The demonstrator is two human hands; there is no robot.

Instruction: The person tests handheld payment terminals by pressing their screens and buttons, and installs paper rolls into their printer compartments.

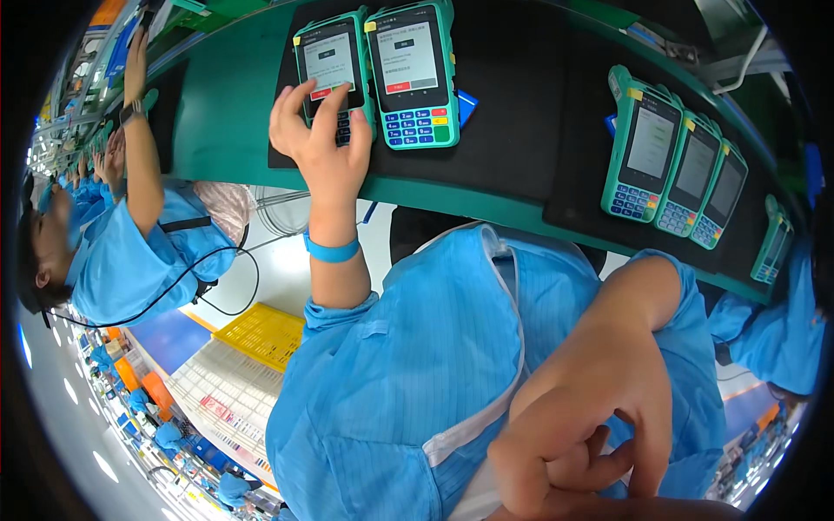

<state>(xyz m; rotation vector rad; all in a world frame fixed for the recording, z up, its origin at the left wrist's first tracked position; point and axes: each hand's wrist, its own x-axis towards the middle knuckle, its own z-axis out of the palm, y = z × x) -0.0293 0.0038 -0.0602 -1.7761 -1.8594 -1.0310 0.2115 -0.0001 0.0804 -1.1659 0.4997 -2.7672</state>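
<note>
Overhead, left hand (317, 130) fingers spread on a teal payment terminal (330, 74), second terminal (415, 74) just right, black mat (512, 104) on green conveyor (226, 113), right hand (578, 430) empty, loosely curled by blue smock (400, 382), co-worker (130, 234) left.

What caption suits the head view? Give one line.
Left hand presses the keypad of a teal terminal on a black mat; right hand rests curled against a blue smock.
</note>
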